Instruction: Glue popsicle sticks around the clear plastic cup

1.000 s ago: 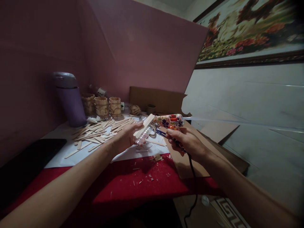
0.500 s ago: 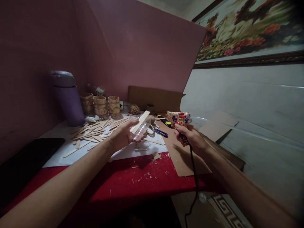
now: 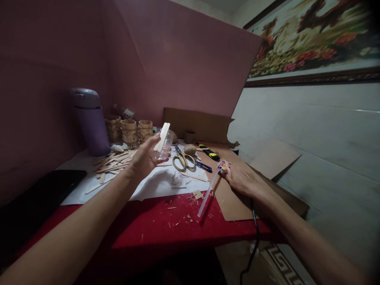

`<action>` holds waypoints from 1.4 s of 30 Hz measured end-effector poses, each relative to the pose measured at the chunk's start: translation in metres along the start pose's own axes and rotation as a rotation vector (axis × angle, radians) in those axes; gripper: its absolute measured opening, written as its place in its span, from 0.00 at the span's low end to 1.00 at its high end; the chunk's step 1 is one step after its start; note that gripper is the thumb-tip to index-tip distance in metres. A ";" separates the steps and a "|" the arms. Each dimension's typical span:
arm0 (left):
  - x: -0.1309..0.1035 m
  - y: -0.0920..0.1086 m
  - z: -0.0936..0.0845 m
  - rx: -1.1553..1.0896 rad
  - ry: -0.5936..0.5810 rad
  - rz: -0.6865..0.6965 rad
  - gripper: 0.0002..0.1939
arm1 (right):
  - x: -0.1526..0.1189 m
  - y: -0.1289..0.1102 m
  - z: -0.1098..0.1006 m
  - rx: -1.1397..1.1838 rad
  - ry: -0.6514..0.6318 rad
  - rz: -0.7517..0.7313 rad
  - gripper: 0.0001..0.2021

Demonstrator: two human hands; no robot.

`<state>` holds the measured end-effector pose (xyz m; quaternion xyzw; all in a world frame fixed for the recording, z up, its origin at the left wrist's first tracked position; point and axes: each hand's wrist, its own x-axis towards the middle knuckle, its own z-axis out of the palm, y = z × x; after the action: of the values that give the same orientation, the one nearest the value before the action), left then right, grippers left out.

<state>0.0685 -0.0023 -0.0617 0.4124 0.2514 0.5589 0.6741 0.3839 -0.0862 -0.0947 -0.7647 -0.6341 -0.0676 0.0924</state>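
Note:
My left hand [image 3: 148,152] is wrapped round a clear plastic cup [image 3: 166,147], raised over the white paper. Two pale craft sticks [image 3: 162,137] lie side by side along the cup's wall, near my thumb. Low over the cardboard, my right hand [image 3: 239,178] grips a flower-patterned hot glue gun [image 3: 225,166], mostly covered by the palm. A long translucent glue stick [image 3: 208,194] juts from the gun toward the table's front, and a black cord hangs down below my wrist. Yellow-handled scissors [image 3: 184,161] and a blue cutter [image 3: 204,166] lie between my hands.
Loose craft sticks [image 3: 114,162] are heaped on the white paper [image 3: 148,190] at left. Behind stand stick-covered cups [image 3: 129,132] and a purple bottle [image 3: 92,126]. A black-and-yellow cutter [image 3: 212,153] and a twine ball [image 3: 190,149] lie farther back. Wood scraps dot the red cloth [image 3: 142,225].
My right hand has lowered the glue gun toward the cardboard and turned it, so its glue stick now points frontward. My left hand has moved the cup left and slightly up, uncovering the scissors.

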 end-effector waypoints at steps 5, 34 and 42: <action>0.002 0.009 -0.001 -0.026 0.085 0.072 0.26 | -0.004 -0.023 -0.034 -0.178 -0.085 -0.094 0.14; 0.008 0.011 -0.007 -0.157 0.133 0.215 0.22 | 0.065 -0.181 -0.001 0.610 -0.091 -0.367 0.04; 0.001 0.002 -0.006 -0.053 0.022 -0.007 0.21 | 0.053 -0.155 -0.012 1.632 -0.141 -0.222 0.31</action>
<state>0.0630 0.0005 -0.0632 0.3871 0.2454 0.5675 0.6841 0.2418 -0.0106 -0.0626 -0.3927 -0.5600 0.4535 0.5714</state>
